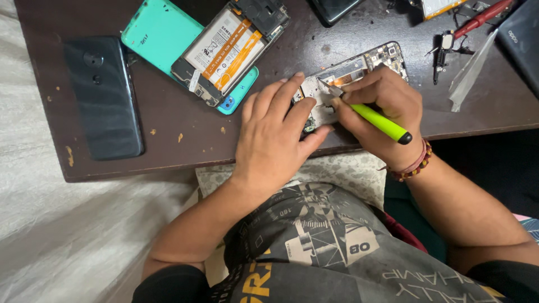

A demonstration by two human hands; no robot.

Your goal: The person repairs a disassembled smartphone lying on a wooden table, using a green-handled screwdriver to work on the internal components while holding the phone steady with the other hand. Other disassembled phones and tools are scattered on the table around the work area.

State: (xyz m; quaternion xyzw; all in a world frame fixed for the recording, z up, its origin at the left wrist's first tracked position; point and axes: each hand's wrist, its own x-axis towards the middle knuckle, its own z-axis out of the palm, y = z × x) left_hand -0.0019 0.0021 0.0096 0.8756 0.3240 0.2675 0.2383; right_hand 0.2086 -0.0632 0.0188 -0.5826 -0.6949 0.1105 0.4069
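Head view, looking down on a dark brown table (168, 146). The left hand (275, 137) lies flat on an opened phone (359, 70) near the table's front edge, fingers loosely spread and pressing its lower end down, thumb against the near side. The right hand (384, 104) pinches a green-handled tool (377, 119) between thumb and fingertips, pen-fashion, its metal tip resting on the phone's exposed interior just beside the left fingertips. The phone's back is already off, with circuit board and inner frame showing, so disassembly appears well under way; judged from the tip's position, work on the internal parts is in progress. Further left lies a second opened phone (230, 47), battery exposed, resting on a teal back cover (154, 31); a dark closed phone (104, 95) lies well apart toward the left edge. At upper right are a red-handled tool (480, 19) and a clear plastic strip (469, 73). Hidden or unclear: the hands cover most of the phone's lower half; what the tip touches cannot be made out; objects along the top and right edges are cut off.
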